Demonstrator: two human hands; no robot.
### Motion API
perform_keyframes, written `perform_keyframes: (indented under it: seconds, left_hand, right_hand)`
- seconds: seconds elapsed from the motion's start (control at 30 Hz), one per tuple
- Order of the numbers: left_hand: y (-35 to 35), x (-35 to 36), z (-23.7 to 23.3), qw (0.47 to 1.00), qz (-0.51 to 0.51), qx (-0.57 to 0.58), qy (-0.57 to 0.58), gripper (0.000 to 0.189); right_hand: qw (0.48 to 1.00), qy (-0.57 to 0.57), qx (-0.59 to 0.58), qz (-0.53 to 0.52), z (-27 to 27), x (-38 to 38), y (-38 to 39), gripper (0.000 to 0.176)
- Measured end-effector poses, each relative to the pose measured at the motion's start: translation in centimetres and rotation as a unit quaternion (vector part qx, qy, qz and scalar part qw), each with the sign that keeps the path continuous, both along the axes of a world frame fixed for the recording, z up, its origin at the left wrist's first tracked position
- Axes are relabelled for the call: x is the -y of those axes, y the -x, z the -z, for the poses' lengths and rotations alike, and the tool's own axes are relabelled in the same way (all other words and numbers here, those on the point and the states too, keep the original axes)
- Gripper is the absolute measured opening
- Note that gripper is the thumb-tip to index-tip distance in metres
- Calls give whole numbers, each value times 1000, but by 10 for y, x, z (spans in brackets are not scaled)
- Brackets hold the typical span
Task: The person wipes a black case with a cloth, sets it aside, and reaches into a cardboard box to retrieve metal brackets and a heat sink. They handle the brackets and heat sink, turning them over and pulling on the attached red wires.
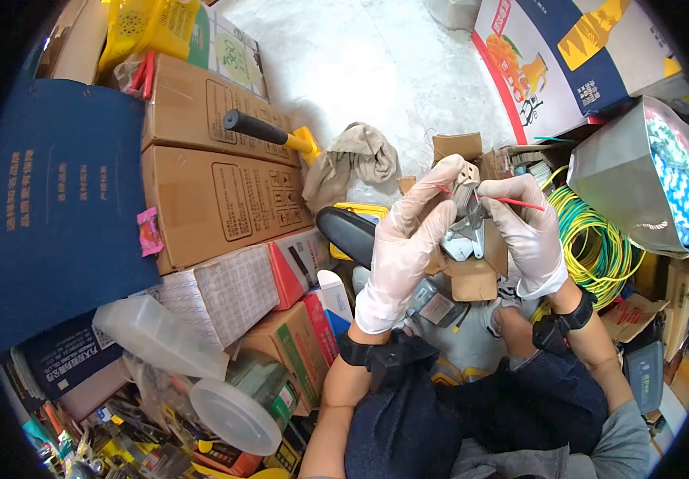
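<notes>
My left hand [408,239], in a white glove, pinches a small pale block with holes [468,173] between thumb and fingers. A thin red wire end shows at these fingertips. Close beside it, my gloved right hand [529,235] is closed on a red wire [521,203] that sticks out to the right. Both hands' fingertips nearly meet above an open cardboard box [473,283]. In that box lie grey and silvery metal parts [464,241], partly hidden by the hands. What joins the wire and the block is too small to make out.
Coiled yellow-green wire [596,247] and a grey bag [623,180] lie right. Ahead are a crumpled cloth [356,160] and a black-handled yellow tool [268,132]. Stacked cartons [217,203] and a clear plastic jar [240,415] stand left. A printed carton [552,72] stands far right.
</notes>
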State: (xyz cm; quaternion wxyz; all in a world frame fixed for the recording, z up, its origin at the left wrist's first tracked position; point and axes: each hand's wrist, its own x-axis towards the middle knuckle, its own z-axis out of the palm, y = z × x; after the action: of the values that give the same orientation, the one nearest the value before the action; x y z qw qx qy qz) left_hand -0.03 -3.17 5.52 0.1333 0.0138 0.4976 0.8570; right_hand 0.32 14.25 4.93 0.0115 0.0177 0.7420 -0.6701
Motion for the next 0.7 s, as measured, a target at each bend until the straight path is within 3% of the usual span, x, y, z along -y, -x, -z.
perform_keyframes:
  seconds: [0.17,0.27,0.33,0.47,0.53,0.63,0.7]
  left_hand:
    - [2,-3,-1,1000,15,-2,1,48]
    - [4,-1,0,999,34,17,18,48]
    - [4,0,7,998,45,15,-50,49]
    - [3,-4,14,989,16,66,-135,35]
    - [3,-6,27,992,-6,65,-111,29]
    - [4,-4,31,999,24,20,-26,41]
    - [6,-5,27,983,50,75,-158,53]
  right_hand:
    - [997,-59,-49,5,-8,-2,0,9]
    - [978,-144,-130,-72,-13,-5,3,13]
    - [981,-123,-132,-72,-6,-5,2,14]
    - [967,-144,-169,-126,-12,-6,4,15]
    - [966,-139,-171,-138,-14,-5,6,20]
    - [948,-189,-198,-161,-13,-8,8,25]
    - [940,-210,-198,-181,-12,-9,9,29]
